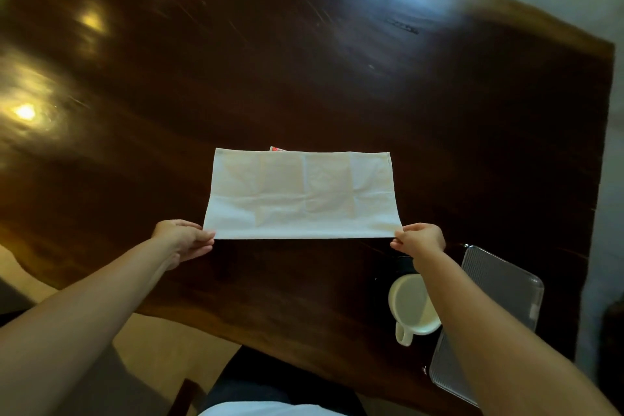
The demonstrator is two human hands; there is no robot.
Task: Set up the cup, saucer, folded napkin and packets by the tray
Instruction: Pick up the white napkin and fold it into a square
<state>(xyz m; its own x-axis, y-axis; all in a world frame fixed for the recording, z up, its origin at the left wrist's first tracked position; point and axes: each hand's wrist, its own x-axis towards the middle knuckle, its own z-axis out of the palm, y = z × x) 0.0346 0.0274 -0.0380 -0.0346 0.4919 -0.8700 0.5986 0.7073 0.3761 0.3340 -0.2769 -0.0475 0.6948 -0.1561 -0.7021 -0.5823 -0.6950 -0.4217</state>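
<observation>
Napkin: white cloth, a wide rectangle w/ fold creases, over the middle of the dark wood table. Long axis runs left-right across the person's front; short sides point away from the body. The near long edge is pulled taut between both hands and sits lifted off the wood. Can't tell whether the far edge touches the table.

L hand pinches the near-left corner, thumb on top, other fingers curled below the cloth. R hand pinches the near-right corner the same way, thumb over, fingers tucked under.

Packet: only a red-and-white corner peeks out just past the napkin's far edge, left of centre. The print is too small to read.

Cup: cream, upright, mouth up, near the table's front edge, under the R forearm, which covers its right rim. The handle points back toward the person. Just beyond the cup is a dark round shape, maybe the saucer; it's hard to split from the dark wood.

Tray: grey w/ a fine grid texture and rounded corners, at the table's near-right corner, just right of the cup. Long axis runs roughly front-to-back, and the forearm crosses it.

No logo or writing can be read on the napkin, cup or tray.
</observation>
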